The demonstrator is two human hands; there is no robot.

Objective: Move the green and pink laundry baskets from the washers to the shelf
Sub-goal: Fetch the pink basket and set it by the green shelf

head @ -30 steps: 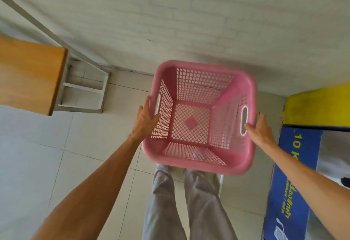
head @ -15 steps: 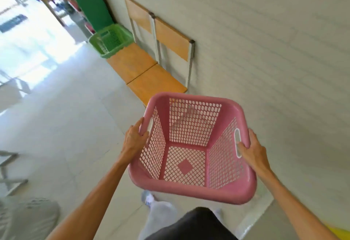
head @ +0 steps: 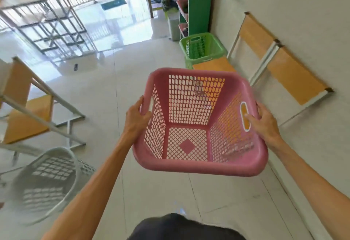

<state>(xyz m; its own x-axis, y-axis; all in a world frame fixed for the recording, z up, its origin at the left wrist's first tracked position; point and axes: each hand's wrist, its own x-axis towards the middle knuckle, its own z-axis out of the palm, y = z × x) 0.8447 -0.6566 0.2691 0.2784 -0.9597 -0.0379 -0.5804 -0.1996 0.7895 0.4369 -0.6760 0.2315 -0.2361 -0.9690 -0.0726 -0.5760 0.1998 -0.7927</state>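
I have the pink basket (head: 198, 124) up off the floor, held out in front of me at about waist height, empty, its open top tipped toward the camera. My left hand (head: 135, 120) is clamped on the left rim beside the handle slot, fingers (head: 145, 115) curled over the edge. My right hand (head: 265, 122) grips the right rim, with fingers hooked through that side's handle opening.

Ahead and to the right, the green basket (head: 202, 49) sits on the tiled floor (head: 113, 92) just in front of the green shelf (head: 195, 12), which stands against the wall (head: 293, 12). Between me and it, wooden chairs (head: 274, 65) line the right wall, one seat almost touching the green basket. On the left are another wooden chair (head: 24, 111) and a white mesh basket (head: 47, 183), leaving an open strip of floor down the middle.
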